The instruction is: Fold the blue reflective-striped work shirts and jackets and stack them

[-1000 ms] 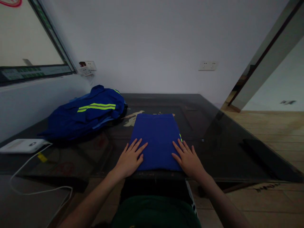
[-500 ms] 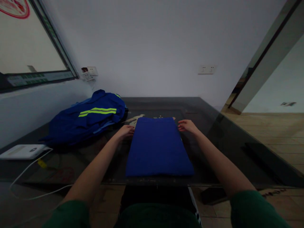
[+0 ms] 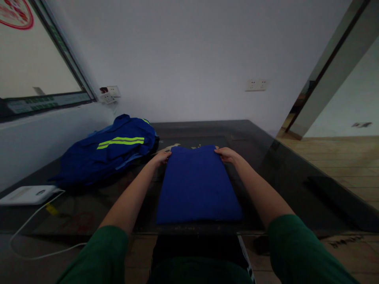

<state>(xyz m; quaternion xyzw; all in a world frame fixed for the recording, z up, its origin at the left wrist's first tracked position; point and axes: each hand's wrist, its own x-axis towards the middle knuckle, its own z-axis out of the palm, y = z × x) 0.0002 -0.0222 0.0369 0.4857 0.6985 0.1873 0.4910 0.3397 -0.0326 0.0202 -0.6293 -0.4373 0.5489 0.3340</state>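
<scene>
A folded blue garment [image 3: 198,185] lies flat as a long rectangle on the dark table [image 3: 251,138], its near edge close to the table's front edge. My left hand [image 3: 162,157] pinches its far left corner between thumb and fingers. At the far right corner, my right hand [image 3: 226,154] grips the cloth in the same way. The far edge dips slightly between the two hands.
A crumpled blue garment with yellow-green stripes [image 3: 109,150] lies at the left. Nearer, a white device [image 3: 28,195] has a white cable [image 3: 28,219] hanging past the front edge. A flat black object [image 3: 340,201] lies at the right.
Both hands have moved inward to the far corners of the folded garment and closed on them. Its far edge now dips in the middle.
</scene>
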